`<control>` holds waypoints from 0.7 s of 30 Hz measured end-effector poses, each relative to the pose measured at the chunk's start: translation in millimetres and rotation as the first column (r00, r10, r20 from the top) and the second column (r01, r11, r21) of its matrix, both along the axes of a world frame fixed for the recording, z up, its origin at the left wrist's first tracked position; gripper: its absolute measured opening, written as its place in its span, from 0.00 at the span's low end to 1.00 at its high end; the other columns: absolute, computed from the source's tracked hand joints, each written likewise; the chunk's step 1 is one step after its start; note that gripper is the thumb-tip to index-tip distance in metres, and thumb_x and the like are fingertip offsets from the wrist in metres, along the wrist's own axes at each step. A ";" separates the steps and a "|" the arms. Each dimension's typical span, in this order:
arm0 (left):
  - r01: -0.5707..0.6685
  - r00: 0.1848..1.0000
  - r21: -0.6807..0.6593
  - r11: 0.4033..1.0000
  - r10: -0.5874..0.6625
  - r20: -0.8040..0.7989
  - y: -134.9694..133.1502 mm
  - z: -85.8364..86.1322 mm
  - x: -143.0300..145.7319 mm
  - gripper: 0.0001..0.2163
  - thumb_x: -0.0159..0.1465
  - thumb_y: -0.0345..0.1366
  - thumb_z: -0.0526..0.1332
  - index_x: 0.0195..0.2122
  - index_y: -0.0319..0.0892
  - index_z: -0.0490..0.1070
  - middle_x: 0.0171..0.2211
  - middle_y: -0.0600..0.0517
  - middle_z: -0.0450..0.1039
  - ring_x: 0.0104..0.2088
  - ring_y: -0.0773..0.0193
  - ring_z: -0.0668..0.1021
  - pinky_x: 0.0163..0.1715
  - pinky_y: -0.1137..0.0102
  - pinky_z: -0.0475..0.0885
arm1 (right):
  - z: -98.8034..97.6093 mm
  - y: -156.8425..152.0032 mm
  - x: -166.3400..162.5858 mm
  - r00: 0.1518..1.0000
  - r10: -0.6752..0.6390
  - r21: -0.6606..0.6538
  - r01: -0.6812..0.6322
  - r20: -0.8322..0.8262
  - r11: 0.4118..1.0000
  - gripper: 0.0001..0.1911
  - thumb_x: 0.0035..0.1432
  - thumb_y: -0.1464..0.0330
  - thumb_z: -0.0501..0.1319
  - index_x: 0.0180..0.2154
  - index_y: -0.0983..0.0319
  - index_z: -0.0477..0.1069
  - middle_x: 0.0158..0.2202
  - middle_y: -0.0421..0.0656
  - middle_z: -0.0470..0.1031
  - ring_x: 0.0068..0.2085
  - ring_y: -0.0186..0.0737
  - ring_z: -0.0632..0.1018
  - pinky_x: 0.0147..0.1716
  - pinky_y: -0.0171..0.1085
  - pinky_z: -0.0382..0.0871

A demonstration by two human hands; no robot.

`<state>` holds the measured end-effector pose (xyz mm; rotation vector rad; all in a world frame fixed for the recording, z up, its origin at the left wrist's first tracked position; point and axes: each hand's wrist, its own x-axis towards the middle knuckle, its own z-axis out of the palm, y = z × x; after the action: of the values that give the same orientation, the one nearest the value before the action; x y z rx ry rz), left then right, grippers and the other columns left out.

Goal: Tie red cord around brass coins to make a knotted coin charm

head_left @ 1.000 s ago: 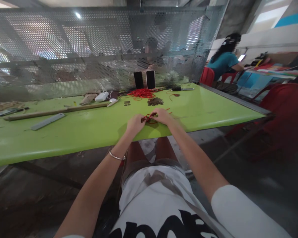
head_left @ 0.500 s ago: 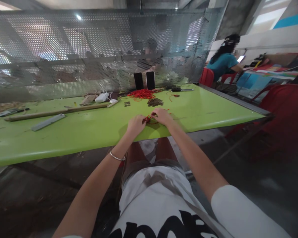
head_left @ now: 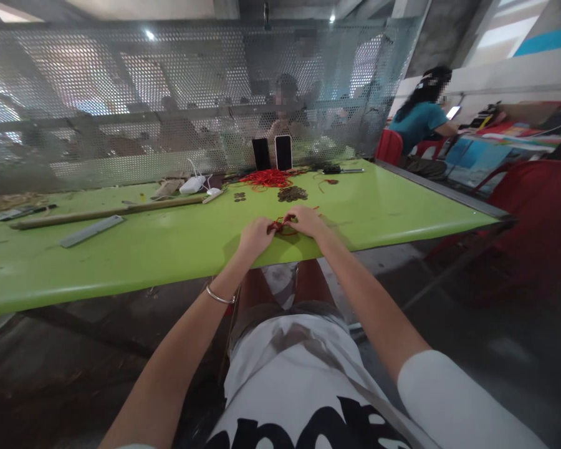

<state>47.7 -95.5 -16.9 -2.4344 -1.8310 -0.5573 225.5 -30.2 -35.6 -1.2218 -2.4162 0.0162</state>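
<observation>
OK, surface first: glossy lime-green table [head_left: 168, 255], scuffed, with me seated at its near edge. A perforated grey metal screen [head_left: 121, 93] runs along the far edge, and blurred people sit behind it. Two dark smartphones [head_left: 260, 153] are propped upright against the screen, side by side. In front of them lies a loose heap of red cord [head_left: 267, 178], and just nearer to me a small pile of brown round discs [head_left: 292, 193].

To the left are a white plastic charger block with cable [head_left: 191, 183], a long thin wooden stick [head_left: 107, 212] lying flat, and a flat grey metal ruler [head_left: 91, 231] just in front of the stick. To the right, off the table, are red plastic chairs [head_left: 537, 212] and a seated person in a teal shirt [head_left: 421, 121] at another bench. The floor is bare concrete.

The work piece is a thin red cord [head_left: 277, 224], bunched into a small tangle and lying on the table close to the near edge, between my hands. A few strands trail out past the right one. I can't tell whether there's a knot or loop, it's too small.

My left hand [head_left: 255, 236] has its fingers curled together, pinching the cord's left end. My right hand [head_left: 306, 219] has its fingertips closed on the right end. Both hands rest on the table, nearly touching. There's a thin silver bangle [head_left: 219, 296] on my left wrist.
</observation>
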 end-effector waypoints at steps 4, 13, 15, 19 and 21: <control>0.001 1.000 -0.005 1.000 -0.001 0.004 -0.7 1.1 0.3 0.09 0.62 0.35 0.56 0.36 0.41 0.75 0.35 0.47 0.75 0.38 0.58 0.75 0.34 0.70 0.66 | -0.4 -0.5 1.6 0.999 -0.054 0.004 0.054 -0.010 0.999 0.12 0.61 0.63 0.57 0.43 0.65 0.69 0.43 0.45 0.71 0.43 0.40 0.74 0.43 0.45 0.69; 0.023 1.000 0.003 1.000 -0.023 0.013 -0.4 0.9 -1.3 0.09 0.62 0.35 0.56 0.35 0.41 0.75 0.34 0.47 0.75 0.36 0.59 0.75 0.33 0.70 0.66 | -1.7 0.7 1.4 1.000 -0.011 -0.019 0.011 -0.016 1.000 0.13 0.61 0.63 0.58 0.43 0.65 0.69 0.42 0.45 0.72 0.42 0.40 0.74 0.42 0.45 0.69; 0.024 1.000 0.004 1.000 -0.024 0.014 -0.5 1.0 -1.6 0.09 0.62 0.35 0.56 0.35 0.41 0.75 0.34 0.47 0.75 0.36 0.59 0.75 0.33 0.70 0.66 | -1.5 0.5 0.9 1.000 -0.005 -0.020 0.005 -0.017 1.000 0.12 0.61 0.63 0.58 0.42 0.65 0.69 0.42 0.45 0.72 0.42 0.40 0.74 0.42 0.45 0.69; 0.032 0.999 0.012 0.999 -0.033 0.021 -0.4 0.9 -2.0 0.09 0.62 0.35 0.56 0.36 0.42 0.75 0.34 0.48 0.75 0.36 0.59 0.75 0.33 0.70 0.66 | -1.4 -0.3 0.5 0.999 -0.026 -0.016 0.025 -0.020 1.000 0.12 0.61 0.63 0.58 0.42 0.65 0.69 0.42 0.45 0.72 0.42 0.40 0.74 0.42 0.45 0.69; 0.032 0.999 0.013 0.999 -0.032 0.024 -0.5 0.7 -1.9 0.09 0.62 0.35 0.56 0.36 0.42 0.75 0.34 0.48 0.75 0.36 0.58 0.75 0.33 0.70 0.66 | -1.8 -0.4 0.7 0.998 -0.053 -0.015 0.053 -0.026 0.998 0.12 0.61 0.63 0.57 0.42 0.65 0.69 0.43 0.45 0.71 0.42 0.40 0.74 0.42 0.45 0.70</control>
<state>45.8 -96.0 -16.2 -2.4638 -1.7945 -0.6013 226.3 -30.6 -37.4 -1.2838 -2.3642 0.0334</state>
